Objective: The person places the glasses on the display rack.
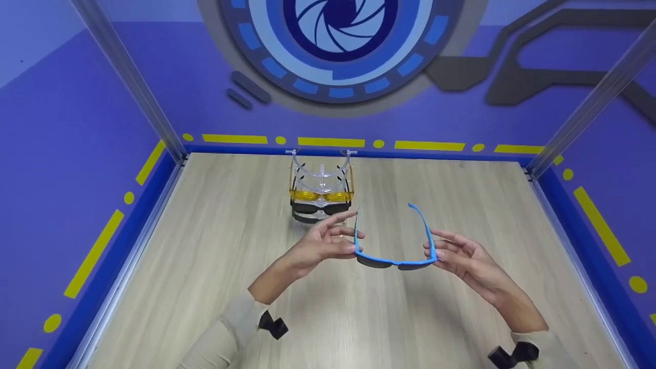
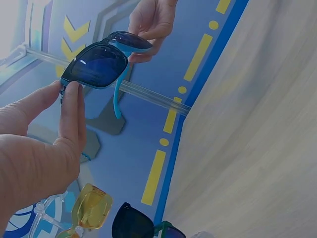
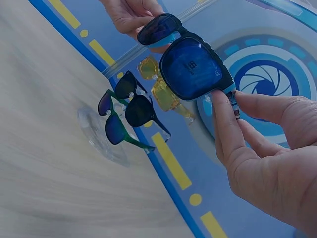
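A pair of sunglasses point(image 1: 394, 263) with dark lenses and blue temples is held up over the table, temples unfolded and pointing away from the person. My left hand point(image 1: 319, 245) pinches it at the left hinge between thumb and fingers. At the opposite hinge my right hand point(image 1: 469, 261) pinches the frame the same way. In the right wrist view the front of the sunglasses point(image 3: 190, 67) shows black around bluish lenses. Just beyond the left hand stands a clear display rack point(image 1: 322, 174) bearing yellow glasses point(image 1: 321, 196), black sunglasses point(image 1: 321, 208) and green-framed sunglasses point(image 3: 113, 124).
The rack's round clear base point(image 3: 101, 139) rests on the wood-grain table point(image 1: 230, 225). Blue printed panels point(image 1: 389, 123) enclose the back and both sides, with metal posts point(image 1: 133, 77) at the corners. Both sleeves carry small black wrist devices point(image 1: 274, 325).
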### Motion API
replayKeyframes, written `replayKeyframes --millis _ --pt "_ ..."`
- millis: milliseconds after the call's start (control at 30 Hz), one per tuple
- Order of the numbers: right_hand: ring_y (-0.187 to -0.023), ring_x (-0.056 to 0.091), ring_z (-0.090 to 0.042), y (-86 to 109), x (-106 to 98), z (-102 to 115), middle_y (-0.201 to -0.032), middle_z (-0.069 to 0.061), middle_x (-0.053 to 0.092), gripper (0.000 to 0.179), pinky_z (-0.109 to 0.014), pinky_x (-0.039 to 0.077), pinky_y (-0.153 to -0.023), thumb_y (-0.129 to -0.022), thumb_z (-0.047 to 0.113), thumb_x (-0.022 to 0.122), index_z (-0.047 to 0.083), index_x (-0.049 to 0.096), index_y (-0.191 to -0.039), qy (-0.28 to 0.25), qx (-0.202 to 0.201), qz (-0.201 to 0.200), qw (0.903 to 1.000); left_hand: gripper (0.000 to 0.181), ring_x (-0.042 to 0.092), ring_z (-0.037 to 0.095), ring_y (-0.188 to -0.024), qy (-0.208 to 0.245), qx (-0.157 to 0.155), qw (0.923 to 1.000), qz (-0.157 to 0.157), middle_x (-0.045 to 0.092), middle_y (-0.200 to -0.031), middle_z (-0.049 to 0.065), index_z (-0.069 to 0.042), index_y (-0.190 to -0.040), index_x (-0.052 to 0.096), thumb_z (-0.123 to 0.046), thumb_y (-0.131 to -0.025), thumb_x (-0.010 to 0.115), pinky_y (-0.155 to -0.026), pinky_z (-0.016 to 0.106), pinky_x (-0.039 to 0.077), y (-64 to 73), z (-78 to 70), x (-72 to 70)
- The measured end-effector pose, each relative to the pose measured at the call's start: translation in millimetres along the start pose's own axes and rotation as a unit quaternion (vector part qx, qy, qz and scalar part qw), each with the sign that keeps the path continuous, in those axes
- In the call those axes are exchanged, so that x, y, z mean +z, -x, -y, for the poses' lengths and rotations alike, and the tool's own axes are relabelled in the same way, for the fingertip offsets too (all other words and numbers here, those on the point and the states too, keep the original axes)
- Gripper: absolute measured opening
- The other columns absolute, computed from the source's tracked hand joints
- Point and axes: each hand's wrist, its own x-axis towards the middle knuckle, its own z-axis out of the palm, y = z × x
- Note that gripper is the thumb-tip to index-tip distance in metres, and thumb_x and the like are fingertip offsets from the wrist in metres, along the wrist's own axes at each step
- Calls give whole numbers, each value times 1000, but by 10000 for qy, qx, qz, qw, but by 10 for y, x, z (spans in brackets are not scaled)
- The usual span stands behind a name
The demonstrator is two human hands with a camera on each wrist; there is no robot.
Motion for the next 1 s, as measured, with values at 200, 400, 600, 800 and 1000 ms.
replayKeyframes --millis 200,400,600,800,1000 --pt "-121 68 -17 -66 69 75 -125 -2 70 44 -32 54 -107 -104 -2 51 15 53 -144 191 -156 -35 9997 76 74 13 -98 55 141 9998 -100 69 -123 6 -14 -157 37 2 -91 71 -96 37 61 38 -86 -25" --pt "-121 68 -17 -135 127 138 -127 -2 69 46 -32 54 -107 -104 -4 50 10 50 -147 346 -392 209 9984 79 73 15 -103 -66 281 9994 -183 70 -122 4 -11 -158 34 1 -91 73 -95 37 61 90 -167 -62" --pt "-120 68 -16 -222 192 185 -127 -2 69 47 -33 54 -108 -103 -6 51 10 50 -147 328 -507 316 9977 79 71 18 -111 -93 424 9987 -248 69 -125 7 -12 -159 34 1 -91 72 -96 38 61 141 -242 -127" --pt "-119 69 -16 -353 252 222 -124 -2 70 45 -33 54 -108 -102 -6 52 11 53 -144 102 -402 236 9989 79 73 16 -110 27 618 9978 -225 70 -120 5 -11 -160 31 4 -92 69 -95 36 61 176 -294 -196" --pt "-117 70 -17 -500 319 269 -124 -5 71 45 -34 55 -107 -100 -7 54 11 56 -141 -144 -380 192 9990 79 73 16 -106 196 769 9962 -347 68 -120 6 -9 -160 30 8 -92 67 -88 31 63 211 -346 -269"
